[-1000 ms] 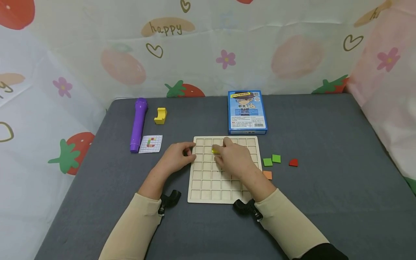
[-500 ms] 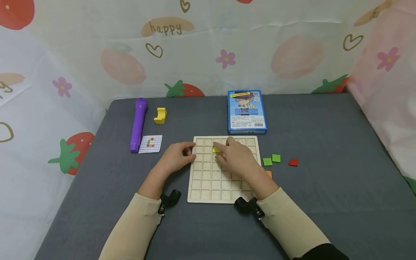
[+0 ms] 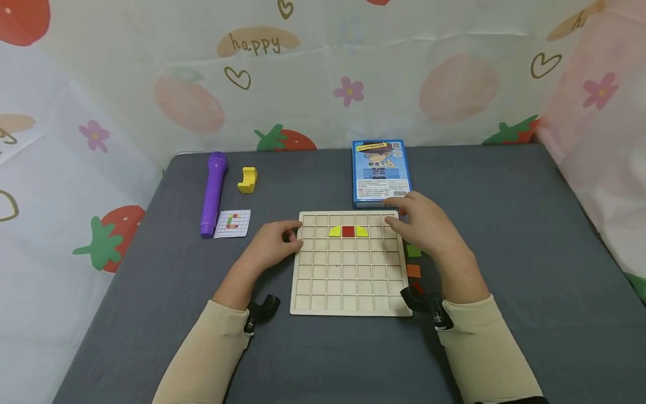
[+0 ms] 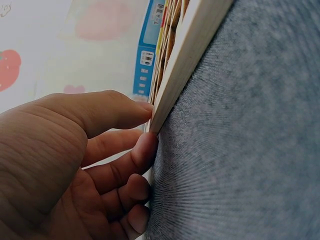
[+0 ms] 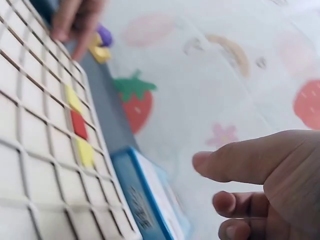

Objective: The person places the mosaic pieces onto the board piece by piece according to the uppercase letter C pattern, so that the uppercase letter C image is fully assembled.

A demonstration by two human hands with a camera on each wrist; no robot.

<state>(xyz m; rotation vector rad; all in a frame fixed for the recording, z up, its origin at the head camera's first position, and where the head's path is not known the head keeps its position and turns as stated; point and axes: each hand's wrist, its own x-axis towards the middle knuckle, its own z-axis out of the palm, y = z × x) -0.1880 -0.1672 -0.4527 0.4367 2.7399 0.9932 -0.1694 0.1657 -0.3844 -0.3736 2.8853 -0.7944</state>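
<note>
The left arm and the right arm extend forward in beige sleeves, with the wrists bare. The left hand is turned inward, its thumb and forefinger tips slightly apart, its other fingers loosely bent. The right hand lies farther forward, its thumb extended and separated from the fingers.

The grid board is displaying pale, matt wood, its side edge looking smooth. The yellow tiles and red tile are presenting smooth faces; their base material is not showing clearly. The grey cover is exhibiting matt, ribbed cloth. The purple cylinder and yellow block are showing smooth, plastic-like surfaces. The blue box is presenting smooth printed card. The backdrop is showing smooth, creased sheeting; the beige sleeves are displaying matt cloth.
</note>
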